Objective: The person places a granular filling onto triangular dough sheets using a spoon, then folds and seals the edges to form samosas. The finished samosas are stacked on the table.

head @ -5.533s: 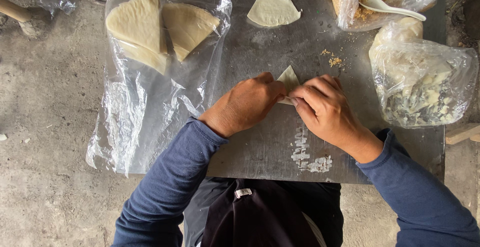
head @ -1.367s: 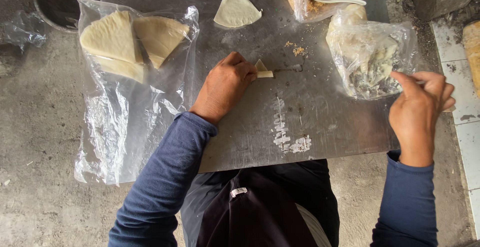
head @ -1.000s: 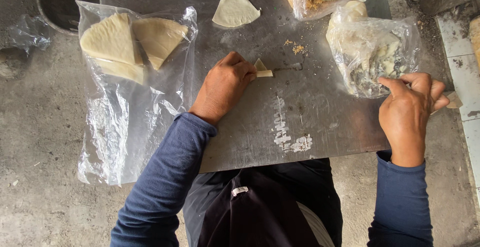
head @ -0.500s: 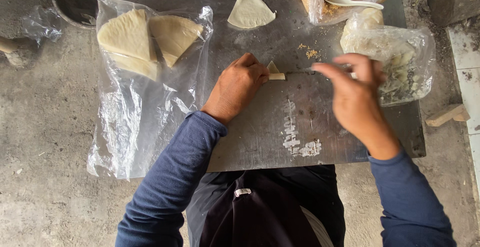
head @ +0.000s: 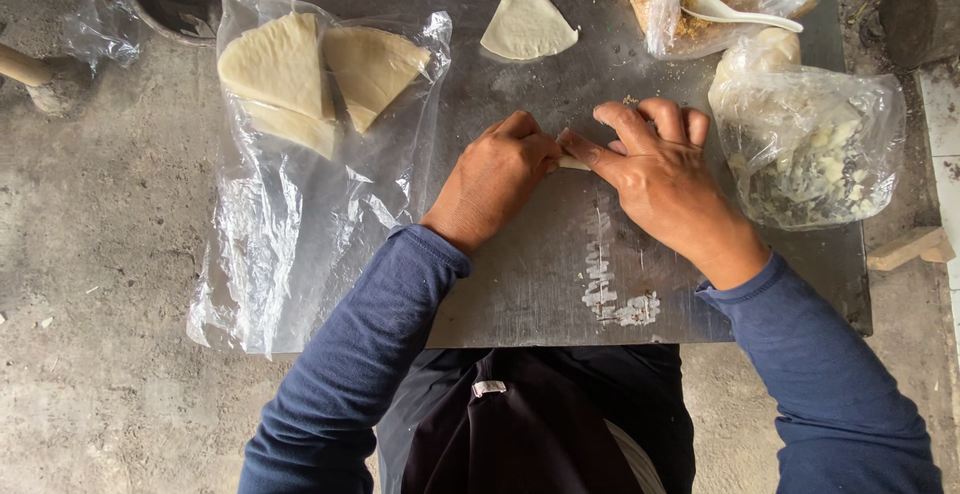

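Seen from the head camera, the left hand (head: pixel 497 176) and the right hand (head: pixel 660 169) meet over the middle of a grey metal board (head: pixel 520 284), fingertips pinching a small pale piece of dough (head: pixel 573 163) between them; most of it is hidden under the fingers. A flat dough triangle (head: pixel 525 26) lies well beyond. To the left, a clear plastic sheet (head: pixel 300 224) carries stacked wedges (head: pixel 318 76). On the right sit a bag of filling (head: pixel 810 144) and a white spoon (head: pixel 740 14).
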